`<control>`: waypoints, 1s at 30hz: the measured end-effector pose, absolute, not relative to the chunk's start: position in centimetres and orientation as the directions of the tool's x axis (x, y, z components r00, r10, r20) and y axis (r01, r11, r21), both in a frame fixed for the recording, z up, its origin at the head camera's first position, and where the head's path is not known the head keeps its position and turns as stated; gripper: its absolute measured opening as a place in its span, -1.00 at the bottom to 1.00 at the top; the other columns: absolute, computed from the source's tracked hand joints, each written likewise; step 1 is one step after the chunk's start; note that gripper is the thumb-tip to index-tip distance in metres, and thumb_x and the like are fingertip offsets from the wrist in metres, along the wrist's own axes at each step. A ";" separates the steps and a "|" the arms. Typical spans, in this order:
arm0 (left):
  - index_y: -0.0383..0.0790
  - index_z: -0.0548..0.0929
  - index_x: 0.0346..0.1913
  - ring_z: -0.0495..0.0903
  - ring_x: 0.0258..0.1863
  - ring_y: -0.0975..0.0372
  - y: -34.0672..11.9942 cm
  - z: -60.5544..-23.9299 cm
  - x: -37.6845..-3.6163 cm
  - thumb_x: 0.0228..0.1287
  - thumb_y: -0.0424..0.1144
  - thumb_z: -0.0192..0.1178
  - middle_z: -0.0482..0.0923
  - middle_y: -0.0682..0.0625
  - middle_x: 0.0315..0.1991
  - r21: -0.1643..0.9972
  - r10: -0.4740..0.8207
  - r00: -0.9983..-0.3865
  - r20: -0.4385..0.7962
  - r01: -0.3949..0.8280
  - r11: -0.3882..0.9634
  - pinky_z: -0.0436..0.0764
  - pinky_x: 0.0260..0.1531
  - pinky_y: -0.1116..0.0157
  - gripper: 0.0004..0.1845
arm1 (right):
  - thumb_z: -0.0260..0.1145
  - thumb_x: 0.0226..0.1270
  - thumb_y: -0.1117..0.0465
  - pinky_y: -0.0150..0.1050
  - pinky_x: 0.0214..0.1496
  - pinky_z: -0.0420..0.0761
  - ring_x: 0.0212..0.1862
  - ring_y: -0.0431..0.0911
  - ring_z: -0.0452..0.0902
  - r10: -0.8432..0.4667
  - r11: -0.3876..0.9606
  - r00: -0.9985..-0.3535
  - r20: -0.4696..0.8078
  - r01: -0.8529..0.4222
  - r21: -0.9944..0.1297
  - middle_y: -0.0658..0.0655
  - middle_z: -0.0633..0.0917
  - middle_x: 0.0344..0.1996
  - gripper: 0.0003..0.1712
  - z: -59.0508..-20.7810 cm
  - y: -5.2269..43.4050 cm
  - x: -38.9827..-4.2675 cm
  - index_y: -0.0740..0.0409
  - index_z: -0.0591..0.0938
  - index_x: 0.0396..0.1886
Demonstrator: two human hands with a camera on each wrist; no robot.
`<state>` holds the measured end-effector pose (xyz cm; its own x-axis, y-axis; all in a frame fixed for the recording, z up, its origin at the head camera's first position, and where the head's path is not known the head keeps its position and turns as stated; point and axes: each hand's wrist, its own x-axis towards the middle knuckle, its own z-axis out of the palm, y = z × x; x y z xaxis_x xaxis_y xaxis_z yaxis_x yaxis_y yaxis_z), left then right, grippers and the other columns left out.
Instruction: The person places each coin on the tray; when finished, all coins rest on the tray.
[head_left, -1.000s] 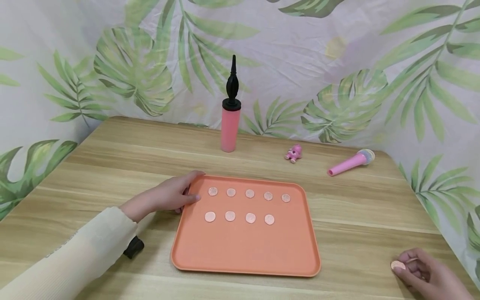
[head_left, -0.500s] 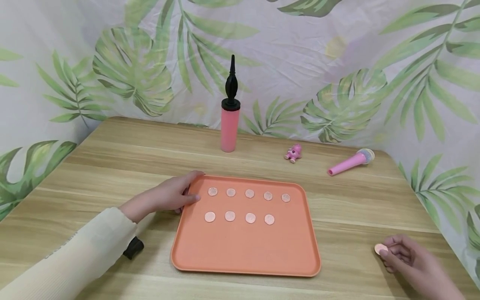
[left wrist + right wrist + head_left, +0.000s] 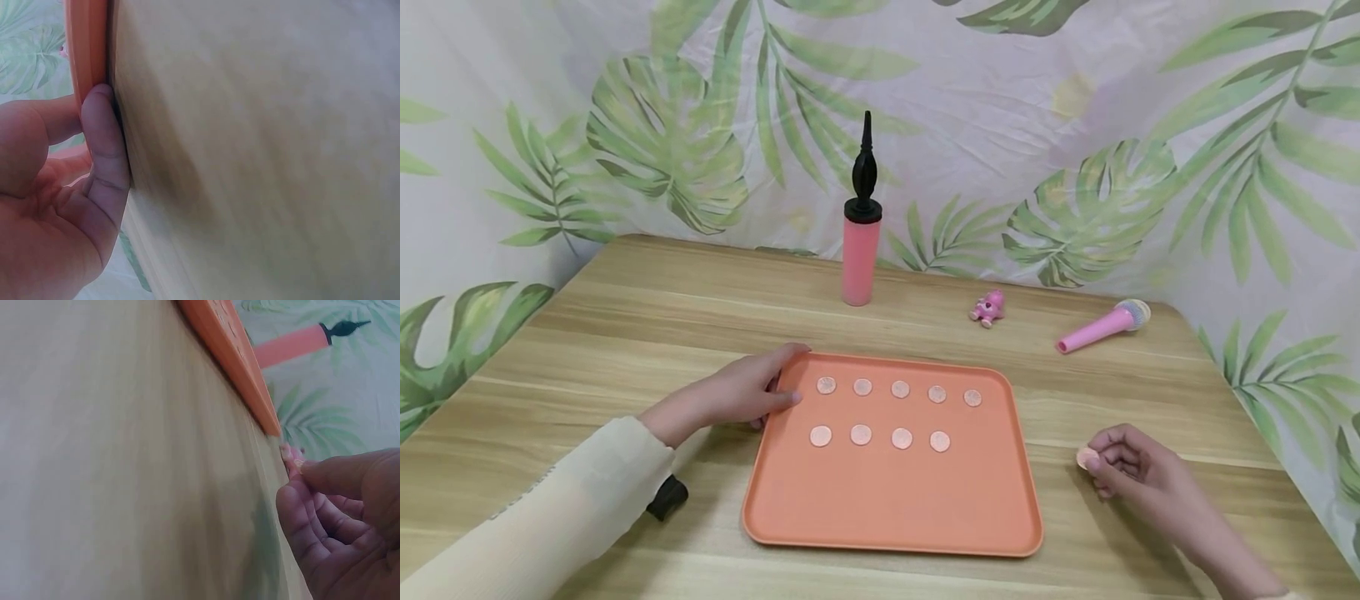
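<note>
An orange tray (image 3: 880, 500) lies on the wooden table, bearing two rows of copper-coloured coins (image 3: 900, 389). The far row is longer than the near one by a single coin. My left hand (image 3: 745, 389) grips the tray's left edge near its far corner, the thumb over the rim; in the left wrist view, fingers (image 3: 103, 140) curl at the tray's outer side. To the right of the tray, my right hand (image 3: 1138, 467) pinches one more coin (image 3: 1086, 457) between thumb and fingertips, above the table. In the right wrist view that coin is mostly hidden by the thumb (image 3: 337, 477).
Behind the tray stands a pink hand pump (image 3: 858, 258) with a black top. A small pink figurine (image 3: 988, 308) and a pink toy microphone (image 3: 1102, 326) sit at the back right. Partly under the left sleeve is a black object (image 3: 668, 498). A leaf-patterned cloth (image 3: 955, 125) hangs behind.
My right hand has moved left and away from the front edge, carrying the pinched coin closer to the tray. The left hand, tray and laid coins stay in place.
</note>
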<state>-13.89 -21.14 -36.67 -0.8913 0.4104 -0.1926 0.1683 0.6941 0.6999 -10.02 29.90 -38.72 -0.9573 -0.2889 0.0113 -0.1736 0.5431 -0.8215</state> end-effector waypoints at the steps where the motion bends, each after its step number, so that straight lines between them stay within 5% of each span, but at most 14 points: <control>1: -0.34 0.17 0.58 0.55 -0.63 0.24 -21.2 -36.7 -13.9 0.52 -0.26 0.24 0.50 -0.07 -0.52 0.699 0.411 -0.891 -0.192 0.170 0.695 0.63 -0.59 0.27 -0.29 | 0.32 0.53 0.33 -0.31 -0.31 0.75 -0.34 -0.26 0.67 -0.306 0.528 -0.952 0.024 -0.190 -0.827 -0.01 0.73 -0.34 -0.80 -38.6 29.3 -10.3 0.38 0.56 -0.01; 13: -0.30 0.19 0.57 0.54 -0.64 0.24 -21.2 -36.9 -14.1 0.52 -0.27 0.24 0.49 -0.06 -0.53 0.695 0.403 -0.892 -0.204 0.158 0.702 0.63 -0.59 0.28 -0.30 | 0.37 0.47 0.34 -0.28 -0.33 0.76 -0.37 -0.26 0.65 -0.463 0.430 -0.885 0.061 -0.284 -0.857 0.19 0.69 -0.35 -0.84 -37.5 23.1 -12.2 0.34 0.58 -0.13; 30: -0.30 0.19 0.57 0.55 -0.63 0.24 -21.4 -37.0 -14.2 0.52 -0.27 0.23 0.50 -0.06 -0.52 0.697 0.407 -0.891 -0.203 0.160 0.698 0.64 -0.59 0.28 -0.30 | 0.38 0.49 0.26 -0.41 -0.41 0.62 -0.45 -0.34 0.54 -0.598 0.499 -0.801 -0.025 -0.348 -0.793 0.08 0.67 -0.44 -0.86 -37.4 19.0 -13.0 0.24 0.60 -0.14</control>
